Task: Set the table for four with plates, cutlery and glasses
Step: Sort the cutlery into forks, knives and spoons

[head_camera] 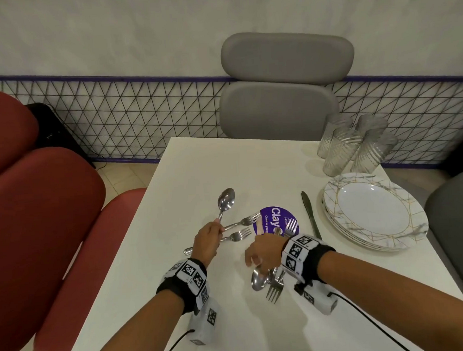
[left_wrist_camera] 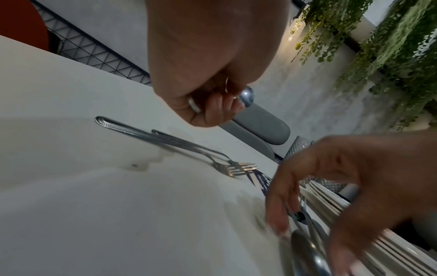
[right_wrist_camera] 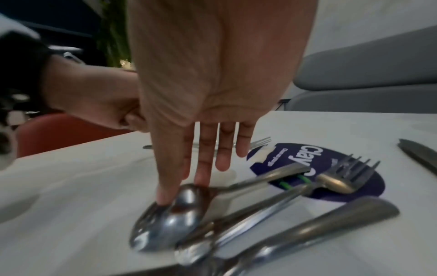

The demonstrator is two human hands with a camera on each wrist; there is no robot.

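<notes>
Head view, cutlery: Treat each piece as stiff, light, smooth steel that slides on the table (head_camera: 224, 159). Take it by the handle, not the bowl or tines.
Head view, left hand: Your left hand (head_camera: 207, 240) curls its grip round the handle of a spoon (head_camera: 225, 200), bowl raised and pointing away from you. Two forks (head_camera: 236, 229) lie on the table just beside it.
Head view, right hand: Your right hand (head_camera: 264, 250) sits over a loose pile of spoons and forks (head_camera: 266, 281) at the near side.
Head view, remaining items: The stacked plates (head_camera: 373, 212) and glasses (head_camera: 353, 146) stand at the right, a knife (head_camera: 310, 214) beside the plates. Judge both fragile; lift plates by the rim.
Left wrist view, grip: Fingers are pressed together round the spoon handle (left_wrist_camera: 194, 106).
Right wrist view, grip: Fingers (right_wrist_camera: 222, 149) are spread and straight, pointing down; the tips touch a spoon bowl (right_wrist_camera: 179, 209) in the pile. Nothing is pinched.
Right wrist view, caution: The pieces overlap; expect them to shift together when you draw one out.
</notes>
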